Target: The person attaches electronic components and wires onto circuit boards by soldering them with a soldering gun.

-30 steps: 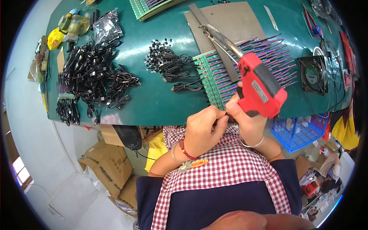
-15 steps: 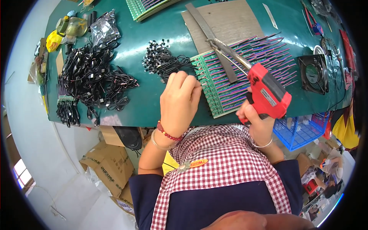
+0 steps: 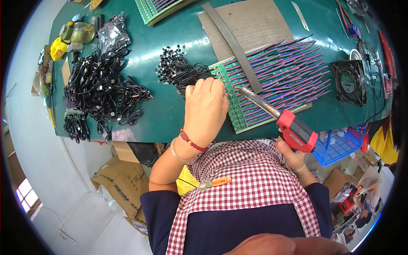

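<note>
Your left hand [image 3: 207,106]: fingertips hidden, can't tell grip; nearer circuit board [image 3: 236,114], which lies at its 3 o'clock. Right hand [image 3: 292,156] clamped on soldering gun [image 3: 296,131], barrel toward 10 o'clock.

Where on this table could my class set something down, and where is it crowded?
The green table is bare between the large cable heap and the left hand, and between the white blade and the fan. It's crowded around the wired circuit boards, beneath the red soldering gun.
</note>
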Action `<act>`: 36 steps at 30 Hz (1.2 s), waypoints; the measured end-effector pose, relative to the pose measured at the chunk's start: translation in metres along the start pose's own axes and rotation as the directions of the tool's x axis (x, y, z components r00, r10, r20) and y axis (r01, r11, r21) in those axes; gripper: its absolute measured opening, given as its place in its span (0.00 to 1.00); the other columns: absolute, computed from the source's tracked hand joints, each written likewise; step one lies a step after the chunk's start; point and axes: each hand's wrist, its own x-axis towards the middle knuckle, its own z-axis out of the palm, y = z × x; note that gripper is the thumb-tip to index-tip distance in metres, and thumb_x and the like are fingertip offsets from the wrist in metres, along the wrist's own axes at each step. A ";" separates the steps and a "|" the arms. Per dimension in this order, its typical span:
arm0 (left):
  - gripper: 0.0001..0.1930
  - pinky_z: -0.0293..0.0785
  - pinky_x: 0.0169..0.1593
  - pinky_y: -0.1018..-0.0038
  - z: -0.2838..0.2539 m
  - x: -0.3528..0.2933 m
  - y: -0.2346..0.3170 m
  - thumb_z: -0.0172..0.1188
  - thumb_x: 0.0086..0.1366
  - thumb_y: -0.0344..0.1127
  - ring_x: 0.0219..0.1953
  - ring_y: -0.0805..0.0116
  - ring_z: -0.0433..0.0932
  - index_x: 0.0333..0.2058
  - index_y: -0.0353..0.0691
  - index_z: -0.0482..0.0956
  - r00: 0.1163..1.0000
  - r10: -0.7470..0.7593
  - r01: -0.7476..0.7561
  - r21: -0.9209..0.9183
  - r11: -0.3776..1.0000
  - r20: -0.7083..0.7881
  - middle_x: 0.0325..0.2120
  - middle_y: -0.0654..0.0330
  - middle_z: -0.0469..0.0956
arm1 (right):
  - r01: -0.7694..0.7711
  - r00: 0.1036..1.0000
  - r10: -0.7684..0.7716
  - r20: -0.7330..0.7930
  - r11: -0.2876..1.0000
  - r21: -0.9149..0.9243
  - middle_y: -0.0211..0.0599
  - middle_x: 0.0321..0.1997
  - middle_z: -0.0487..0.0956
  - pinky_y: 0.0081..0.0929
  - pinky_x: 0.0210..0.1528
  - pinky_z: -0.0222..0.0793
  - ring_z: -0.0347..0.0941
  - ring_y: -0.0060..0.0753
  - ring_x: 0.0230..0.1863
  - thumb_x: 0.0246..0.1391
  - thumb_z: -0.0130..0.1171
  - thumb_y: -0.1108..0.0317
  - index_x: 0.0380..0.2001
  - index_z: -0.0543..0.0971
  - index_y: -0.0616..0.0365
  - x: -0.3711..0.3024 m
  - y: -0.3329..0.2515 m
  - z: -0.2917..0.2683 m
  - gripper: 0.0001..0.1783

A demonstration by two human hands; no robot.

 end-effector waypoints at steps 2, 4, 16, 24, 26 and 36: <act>0.09 0.60 0.33 0.67 0.002 0.000 0.000 0.58 0.45 0.23 0.28 0.59 0.68 0.23 0.40 0.66 1.000 -0.005 0.005 -0.001 1.000 -0.015 0.22 0.59 0.68 | -0.057 0.998 0.057 0.015 0.998 0.027 0.32 0.24 0.71 0.22 0.28 0.65 0.67 0.23 0.24 0.53 0.55 0.73 0.44 0.68 0.66 -0.001 0.002 0.000 0.16; 0.09 0.60 0.32 0.67 0.004 0.000 0.001 0.58 0.45 0.23 0.27 0.59 0.68 0.23 0.40 0.66 0.999 -0.015 0.016 0.004 1.000 -0.028 0.22 0.59 0.68 | -0.059 0.998 0.059 0.036 0.998 0.018 0.32 0.24 0.71 0.22 0.28 0.65 0.67 0.23 0.25 0.53 0.56 0.73 0.45 0.68 0.66 0.003 -0.001 -0.001 0.16; 0.08 0.57 0.21 0.79 -0.032 -0.005 0.043 0.59 0.49 0.20 0.17 0.75 0.62 0.21 0.36 0.68 0.992 -0.058 0.112 -0.591 0.799 0.109 0.18 0.62 0.65 | 0.014 1.000 -0.019 0.013 0.958 0.288 0.28 0.31 0.73 0.22 0.37 0.68 0.70 0.20 0.33 0.53 0.58 0.74 0.35 0.74 0.60 0.033 -0.056 0.017 0.06; 0.08 0.63 0.23 0.78 -0.035 -0.035 0.072 0.61 0.49 0.20 0.18 0.73 0.67 0.24 0.35 0.69 0.974 -0.001 0.153 -0.653 0.742 0.227 0.20 0.59 0.68 | 0.220 0.974 -0.226 -0.001 0.947 0.235 0.30 0.36 0.78 0.17 0.41 0.70 0.73 0.16 0.38 0.49 0.62 0.75 0.46 0.70 0.62 0.035 -0.068 0.035 0.20; 0.09 0.63 0.23 0.79 -0.031 -0.037 0.072 0.61 0.49 0.20 0.18 0.73 0.67 0.24 0.35 0.69 0.976 0.017 0.136 -0.666 0.733 0.219 0.20 0.59 0.68 | 0.245 0.969 -0.247 -0.024 0.936 0.252 0.29 0.31 0.78 0.16 0.36 0.68 0.72 0.15 0.34 0.49 0.61 0.73 0.44 0.71 0.62 0.035 -0.063 0.036 0.18; 0.06 0.66 0.25 0.79 -0.022 -0.033 0.067 0.58 0.49 0.18 0.20 0.73 0.69 0.25 0.33 0.70 0.975 0.010 0.141 -0.655 0.743 0.221 0.21 0.59 0.69 | 0.083 0.996 -0.078 -0.030 0.886 0.457 0.25 0.28 0.75 0.20 0.36 0.65 0.69 0.15 0.31 0.46 0.62 0.71 0.39 0.74 0.61 0.034 -0.064 0.036 0.15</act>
